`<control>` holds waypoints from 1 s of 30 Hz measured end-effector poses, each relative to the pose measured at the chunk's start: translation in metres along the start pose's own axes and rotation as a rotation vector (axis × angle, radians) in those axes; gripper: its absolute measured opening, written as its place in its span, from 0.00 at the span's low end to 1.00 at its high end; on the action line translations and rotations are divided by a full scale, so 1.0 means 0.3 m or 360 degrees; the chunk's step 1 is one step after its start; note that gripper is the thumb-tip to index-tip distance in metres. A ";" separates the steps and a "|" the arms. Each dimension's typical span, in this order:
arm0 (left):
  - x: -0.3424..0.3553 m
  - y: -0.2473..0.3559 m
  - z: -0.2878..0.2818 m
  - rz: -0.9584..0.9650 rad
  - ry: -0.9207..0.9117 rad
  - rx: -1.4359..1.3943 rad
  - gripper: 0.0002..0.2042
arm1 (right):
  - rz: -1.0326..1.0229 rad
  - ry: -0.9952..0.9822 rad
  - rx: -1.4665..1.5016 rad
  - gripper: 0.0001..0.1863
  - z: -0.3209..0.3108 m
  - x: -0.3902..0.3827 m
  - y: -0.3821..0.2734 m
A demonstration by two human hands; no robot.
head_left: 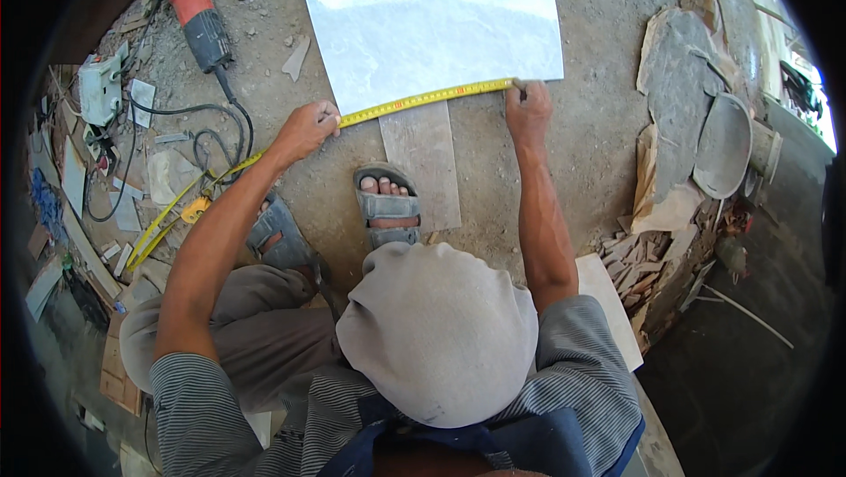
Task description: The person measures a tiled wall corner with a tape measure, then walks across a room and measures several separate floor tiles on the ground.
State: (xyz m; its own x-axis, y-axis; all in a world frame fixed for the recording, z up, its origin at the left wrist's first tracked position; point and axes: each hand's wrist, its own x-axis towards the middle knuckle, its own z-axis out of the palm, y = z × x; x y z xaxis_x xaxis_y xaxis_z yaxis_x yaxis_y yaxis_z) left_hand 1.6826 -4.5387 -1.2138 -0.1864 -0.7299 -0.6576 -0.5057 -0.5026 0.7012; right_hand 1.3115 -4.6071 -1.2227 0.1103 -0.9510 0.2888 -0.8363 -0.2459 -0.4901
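A yellow tape measure (423, 100) is stretched along the near edge of a pale grey glossy tile (441, 28). My left hand (313, 127) is closed on the tape at the tile's near left corner. Toward the near right corner, my right hand (529, 111) pinches the other end of the blade. Past my left hand the blade runs back under my forearm and loops on the ground beside the yellow-orange case (196, 209). A narrow piece of tile (432, 164) lies flat on the dirt, partly under the large tile's near edge.
An angle grinder (198, 23) with a blue disc lies at the far left, its black cord trailing toward a white socket box (101, 89). Broken tile scraps (656, 257) are heaped at right, near a grey mortar-coated sheet (674, 107) and a shallow pan (724, 147). My sandalled feet are below the tile.
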 end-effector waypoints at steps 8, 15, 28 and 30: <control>0.013 -0.001 -0.004 -0.0030 -0.0042 -0.0097 0.09 | -0.0018 -0.0017 -0.0021 0.03 0.016 0.041 0.000; 0.007 -0.024 0.014 0.0021 -0.0053 -0.0084 0.09 | 0.0007 -0.0059 -0.0018 0.03 -0.006 0.006 0.006; 0.030 0.029 -0.163 -0.0020 0.0032 -0.0046 0.09 | -0.0284 0.0008 0.0097 0.04 0.045 0.242 -0.077; 0.084 0.086 -0.292 0.0052 -0.0014 -0.0096 0.09 | -0.0264 0.0082 0.0113 0.03 0.065 0.336 -0.091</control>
State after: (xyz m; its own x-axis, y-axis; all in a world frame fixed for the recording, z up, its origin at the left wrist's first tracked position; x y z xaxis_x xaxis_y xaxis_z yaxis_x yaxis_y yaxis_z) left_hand 1.7386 -4.6106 -1.1882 -0.2098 -0.7425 -0.6362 -0.4476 -0.5056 0.7376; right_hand 1.3558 -4.7000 -1.1963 0.2143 -0.8860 0.4112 -0.7687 -0.4127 -0.4887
